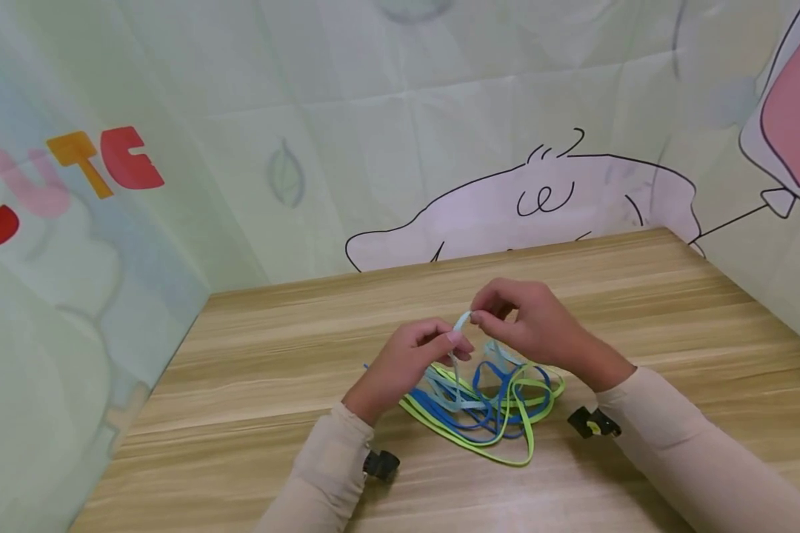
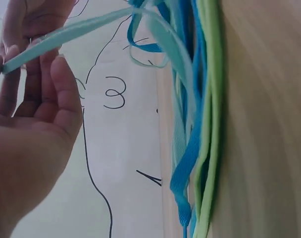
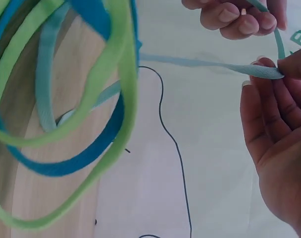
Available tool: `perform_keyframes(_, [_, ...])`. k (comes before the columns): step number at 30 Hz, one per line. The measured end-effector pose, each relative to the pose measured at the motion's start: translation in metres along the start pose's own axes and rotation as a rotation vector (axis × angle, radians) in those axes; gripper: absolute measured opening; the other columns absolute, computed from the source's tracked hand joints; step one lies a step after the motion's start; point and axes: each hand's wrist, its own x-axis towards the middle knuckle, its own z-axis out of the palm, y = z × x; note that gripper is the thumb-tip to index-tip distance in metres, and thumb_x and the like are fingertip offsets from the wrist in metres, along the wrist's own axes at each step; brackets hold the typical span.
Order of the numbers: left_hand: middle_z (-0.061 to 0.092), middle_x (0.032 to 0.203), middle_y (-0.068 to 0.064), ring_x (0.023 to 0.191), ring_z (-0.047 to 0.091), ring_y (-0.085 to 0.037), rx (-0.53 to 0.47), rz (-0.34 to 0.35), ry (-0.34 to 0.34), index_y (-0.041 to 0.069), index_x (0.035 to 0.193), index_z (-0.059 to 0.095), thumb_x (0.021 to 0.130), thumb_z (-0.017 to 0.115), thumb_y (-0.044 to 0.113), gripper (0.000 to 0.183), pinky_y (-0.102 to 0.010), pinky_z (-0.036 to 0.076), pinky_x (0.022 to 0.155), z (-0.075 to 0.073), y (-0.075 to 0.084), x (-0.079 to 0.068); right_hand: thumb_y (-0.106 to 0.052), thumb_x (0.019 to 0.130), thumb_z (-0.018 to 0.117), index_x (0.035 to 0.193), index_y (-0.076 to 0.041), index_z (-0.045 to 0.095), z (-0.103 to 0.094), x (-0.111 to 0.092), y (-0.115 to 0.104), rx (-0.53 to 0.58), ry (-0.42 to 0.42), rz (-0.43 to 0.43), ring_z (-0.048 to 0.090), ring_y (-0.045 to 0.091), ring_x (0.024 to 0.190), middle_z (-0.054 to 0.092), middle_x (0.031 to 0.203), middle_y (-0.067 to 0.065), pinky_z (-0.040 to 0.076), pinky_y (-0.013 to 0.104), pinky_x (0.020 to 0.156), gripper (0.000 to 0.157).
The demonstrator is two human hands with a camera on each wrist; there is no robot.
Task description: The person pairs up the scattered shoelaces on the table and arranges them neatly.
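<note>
A flat light-blue shoelace (image 1: 463, 320) stretches between my two hands above the table. My left hand (image 1: 405, 361) pinches it between thumb and fingers. Just right of that and slightly higher, my right hand (image 1: 538, 320) pinches the same lace with thumb and fingertips. In the right wrist view, the light-blue lace (image 3: 205, 63) bends over at the right fingertips and runs back toward the pile. Below the hands lie tangled loops of a yellow-green shoelace (image 1: 528, 453) and a darker blue shoelace (image 1: 440, 417). The left wrist view shows a narrow tip (image 2: 185, 230) on the blue lace.
The wood-grain table (image 1: 273, 370) extends to a back edge against a printed cloth backdrop (image 1: 347, 170). A black wrist camera (image 1: 381, 465) sits on the left sleeve and another black camera (image 1: 593, 423) on the right one, both low over the table.
</note>
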Motion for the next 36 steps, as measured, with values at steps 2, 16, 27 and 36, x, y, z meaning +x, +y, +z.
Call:
perform_keyframes(2, [0.07,0.107,-0.016,0.1,0.067,-0.025,-0.033,0.006,0.02,0.003,0.103,0.067,0.106,0.052,0.031,0.032,-0.042,0.054,0.088,-0.003,0.0,-0.001,-0.008,0.094,0.071,0.097,-0.014,0.068,-0.001,0.0,-0.001,0.049,0.01,0.032,0.062,0.011,0.072,0.066,0.083,-0.008,0.054,0.03,0.065,0.008])
perform_keyframes(16, [0.066,0.088,-0.007,0.086,0.067,-0.021,-0.273,0.014,0.165,0.005,0.084,0.059,0.105,0.049,0.021,0.028,-0.041,0.054,0.089,-0.015,0.003,-0.001,0.004,0.096,0.06,0.099,0.0,0.065,-0.013,-0.005,0.005,0.416,0.007,0.113,0.062,0.024,0.083,0.064,0.094,0.013,0.056,0.031,0.076,0.007])
perform_keyframes(27, [0.064,0.085,-0.005,0.083,0.065,-0.019,-0.307,0.053,0.207,0.007,0.083,0.057,0.105,0.048,0.018,0.026,-0.037,0.054,0.085,-0.023,0.001,-0.002,0.011,0.093,0.046,0.094,0.007,0.06,-0.018,-0.005,0.007,0.704,-0.009,0.001,0.059,0.024,0.079,0.059,0.088,0.011,0.054,0.033,0.077,0.014])
perform_keyframes(36, [0.063,0.084,-0.005,0.079,0.062,-0.018,-0.385,0.066,0.315,0.009,0.083,0.059,0.104,0.048,0.016,0.024,-0.034,0.053,0.082,-0.035,0.001,-0.006,0.012,0.09,0.042,0.093,-0.003,0.064,-0.023,-0.001,0.007,0.799,0.005,-0.015,0.059,0.024,0.075,0.057,0.08,0.007,0.054,0.033,0.076,0.027])
